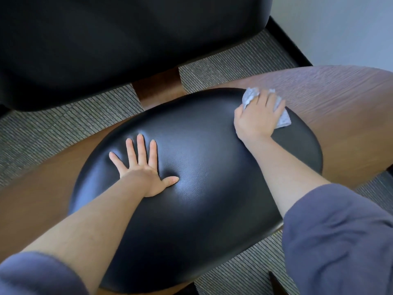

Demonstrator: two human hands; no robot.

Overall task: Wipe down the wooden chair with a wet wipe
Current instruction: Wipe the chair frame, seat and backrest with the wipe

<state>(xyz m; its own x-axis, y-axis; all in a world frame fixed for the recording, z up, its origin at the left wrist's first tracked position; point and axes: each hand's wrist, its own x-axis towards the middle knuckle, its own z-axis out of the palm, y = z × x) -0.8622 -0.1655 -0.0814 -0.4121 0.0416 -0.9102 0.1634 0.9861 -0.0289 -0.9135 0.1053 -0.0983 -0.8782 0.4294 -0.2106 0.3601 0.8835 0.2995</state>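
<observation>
The wooden chair [340,107] fills the view, a brown wooden seat shell with a black leather cushion [202,158] on top. My left hand [142,167] lies flat on the cushion's left half, fingers spread and straight, pressing a dent into the leather. My right hand [258,116] presses a crumpled grey-white wet wipe [251,96] onto the cushion's far right edge, where leather meets wood. Its fingers lie over the wipe, which sticks out beyond the fingertips and at the right side.
The chair's black padded backrest [127,39] rises behind, joined by a wooden post [157,88]. Grey ribbed carpet [63,128] lies below. A pale wall [340,28] with a black skirting stands at the upper right.
</observation>
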